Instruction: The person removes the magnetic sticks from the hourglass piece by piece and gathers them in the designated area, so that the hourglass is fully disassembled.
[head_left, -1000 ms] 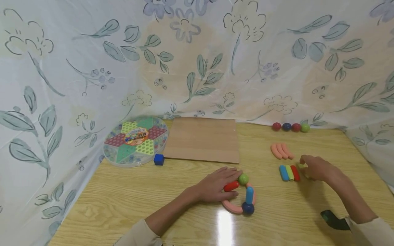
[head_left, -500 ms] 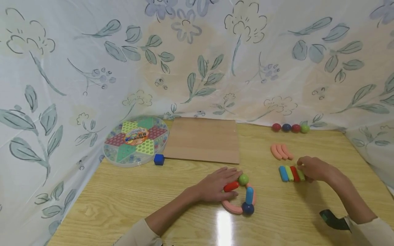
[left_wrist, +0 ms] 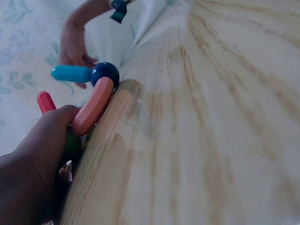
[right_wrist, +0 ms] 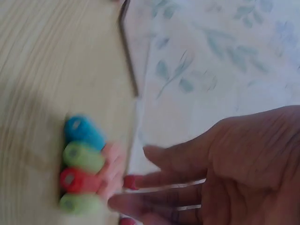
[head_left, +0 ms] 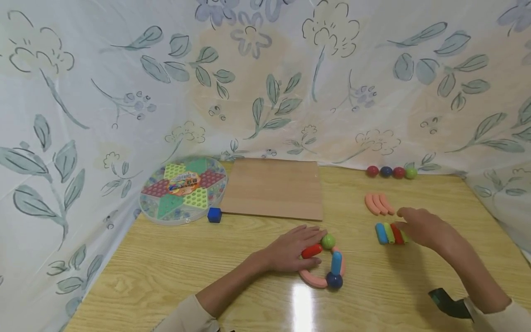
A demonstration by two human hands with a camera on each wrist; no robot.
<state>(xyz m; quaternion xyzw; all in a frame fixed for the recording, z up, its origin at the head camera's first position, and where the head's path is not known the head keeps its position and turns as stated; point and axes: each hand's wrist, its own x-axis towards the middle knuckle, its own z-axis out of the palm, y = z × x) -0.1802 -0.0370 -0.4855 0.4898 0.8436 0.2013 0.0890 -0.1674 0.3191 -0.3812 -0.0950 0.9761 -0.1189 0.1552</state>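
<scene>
In the head view my left hand [head_left: 292,249] holds a toy ring of curved pink rods [head_left: 313,279] and balls, its fingers and thumb around the left side. A green ball [head_left: 328,241] and dark blue ball [head_left: 334,280] are joined in it; a red rod [head_left: 312,251] and blue rod [head_left: 336,263] stand up from it. The left wrist view shows the thumb against a pink rod [left_wrist: 93,107]; other fingers are hidden. My right hand [head_left: 425,227] hovers beside a row of short coloured rods [head_left: 386,233], fingers loosely extended, holding nothing in the right wrist view.
Three curved pink rods [head_left: 379,204] lie behind the short rods. Several balls [head_left: 386,171] line the back right by the floral cloth [head_left: 265,92]. A wooden board [head_left: 274,189], a round Chinese checkers set [head_left: 182,190] and a blue cube [head_left: 214,215] are left of them.
My right hand has set a green rod at the right end of the row, let it go and lifted slightly to the left. The left hand has stayed on the ring.
</scene>
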